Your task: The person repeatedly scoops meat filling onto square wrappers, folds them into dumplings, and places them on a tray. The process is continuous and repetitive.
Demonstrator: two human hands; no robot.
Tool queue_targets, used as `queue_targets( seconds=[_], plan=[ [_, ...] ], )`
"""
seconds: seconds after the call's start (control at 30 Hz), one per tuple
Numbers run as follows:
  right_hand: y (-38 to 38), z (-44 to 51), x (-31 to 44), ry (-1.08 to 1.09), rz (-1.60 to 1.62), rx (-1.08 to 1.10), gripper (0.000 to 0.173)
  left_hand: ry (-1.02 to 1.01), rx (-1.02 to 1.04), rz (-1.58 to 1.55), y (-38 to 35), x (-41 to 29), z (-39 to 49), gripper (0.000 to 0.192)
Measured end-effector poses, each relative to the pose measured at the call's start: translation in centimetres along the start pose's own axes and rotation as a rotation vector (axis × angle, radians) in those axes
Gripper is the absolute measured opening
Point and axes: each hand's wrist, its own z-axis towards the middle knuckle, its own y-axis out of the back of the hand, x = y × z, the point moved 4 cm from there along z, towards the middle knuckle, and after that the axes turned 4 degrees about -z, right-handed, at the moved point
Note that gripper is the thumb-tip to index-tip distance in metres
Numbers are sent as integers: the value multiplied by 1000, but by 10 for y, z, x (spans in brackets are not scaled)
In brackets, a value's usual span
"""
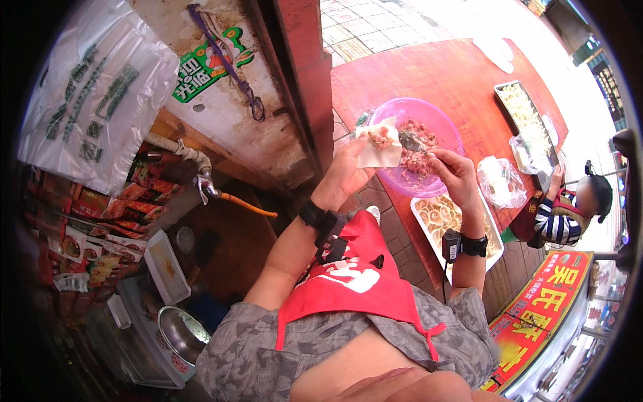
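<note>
My left hand (346, 168) holds a square dough wrapper (370, 160), with a dab of minced meat (383, 138) on it. Between the fingers and thumb of my right hand (454, 171) is a metal spoon (413, 142), its bowl beside the wrapper. Both hands are over the pink plastic basin (452, 131), in which minced meat filling (421, 163) lies. Below my right wrist a white tray (497, 254) carries several folded wontons (438, 213); my forearm hides part of it.
The basin stands on a reddish wooden table (392, 75). Farther along it are a clear plastic bag (502, 181) and a dark-rimmed tray (502, 105) of wontons, near a person (562, 216). At my left are a water tap (206, 188) and a steel bowl (181, 331).
</note>
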Motion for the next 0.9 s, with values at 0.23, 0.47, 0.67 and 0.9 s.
queue_targets(
  seconds=[0.23, 0.47, 0.67, 0.9],
  plan=[
    [-15, -12, 16, 129, -265, -156, 17, -77, 20, -13, -14, 26, -3, 36],
    [-22, -17, 20, 102, -333, -174, 18, -57, 80, 52, -25, 34, -9, 35],
    [-21, -21, 23, 53, -498, -80, 20, -42, 42, 35, -28, 30, -12, 39],
    [-13, -26, 27, 90, -308, -211, 18, -44, 75, -31, -20, 19, -11, 40]
  ],
)
